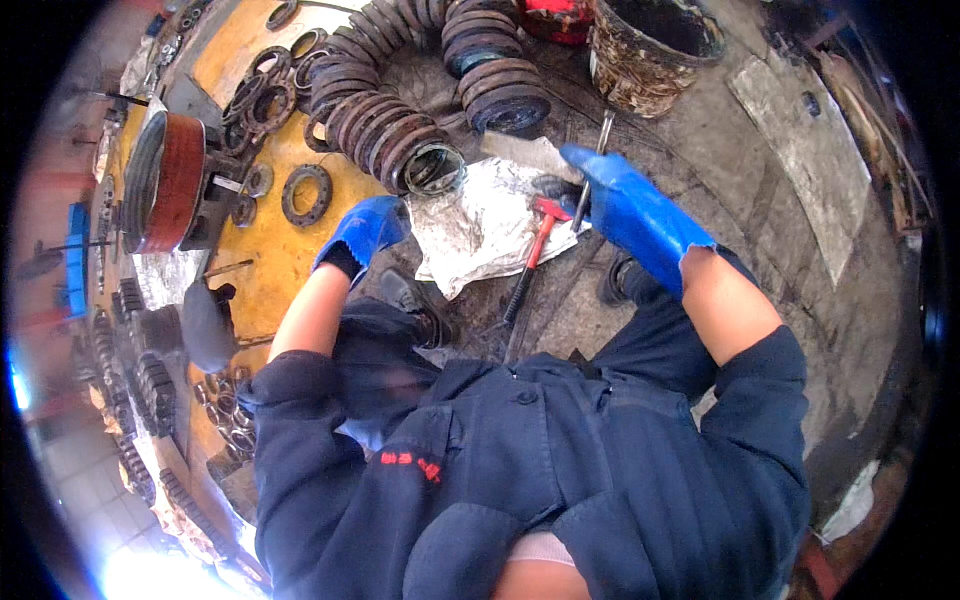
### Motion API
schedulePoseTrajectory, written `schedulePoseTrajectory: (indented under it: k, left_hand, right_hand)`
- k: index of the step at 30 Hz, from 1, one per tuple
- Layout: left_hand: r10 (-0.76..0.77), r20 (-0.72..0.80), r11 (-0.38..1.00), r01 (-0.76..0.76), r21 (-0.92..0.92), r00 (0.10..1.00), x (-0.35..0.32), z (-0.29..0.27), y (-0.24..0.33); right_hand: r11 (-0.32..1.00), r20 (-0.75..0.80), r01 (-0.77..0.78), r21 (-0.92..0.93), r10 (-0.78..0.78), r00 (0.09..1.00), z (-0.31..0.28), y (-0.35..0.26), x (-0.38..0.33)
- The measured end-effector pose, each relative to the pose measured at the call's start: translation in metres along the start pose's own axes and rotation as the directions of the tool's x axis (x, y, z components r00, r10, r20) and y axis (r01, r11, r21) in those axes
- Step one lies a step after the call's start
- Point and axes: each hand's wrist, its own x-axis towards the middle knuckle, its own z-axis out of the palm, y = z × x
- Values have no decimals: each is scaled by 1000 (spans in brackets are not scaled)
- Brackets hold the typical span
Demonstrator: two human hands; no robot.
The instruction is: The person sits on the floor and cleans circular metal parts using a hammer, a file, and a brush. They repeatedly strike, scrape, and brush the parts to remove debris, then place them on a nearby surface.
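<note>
Both blue-gloved hands are sitting well apart. The left hand (368, 235) is hanging just beside the near end of the ring row (380, 130); whether it is touching a ring, I cannot tell. The right hand (635, 210) is overlapping a bar (583, 205), and I cannot tell how firmly it is gripping, if at all. A hammer (541, 238) is lying with its head on the cloth (455, 225), close by the bar. As I am judging it, a knock at the row's end could be sending rings toppling; a loose grip could be letting the bar slip onto the hammer; the cloth, creasing underneath, could be unsettling both.
</note>
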Motion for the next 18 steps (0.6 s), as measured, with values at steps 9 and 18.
schedulePoseTrajectory:
  k: [9,18]
  left_hand:
    - [-366,280,309,399,-863,888,57,91,8]
    - [-239,-306,947,152,-282,922,87,118,-3]
  right_hand:
    - [479,-133,-100,-872,-35,991,-39,27,98]
    - [121,28,53,-991,-194,981,11,48,238]
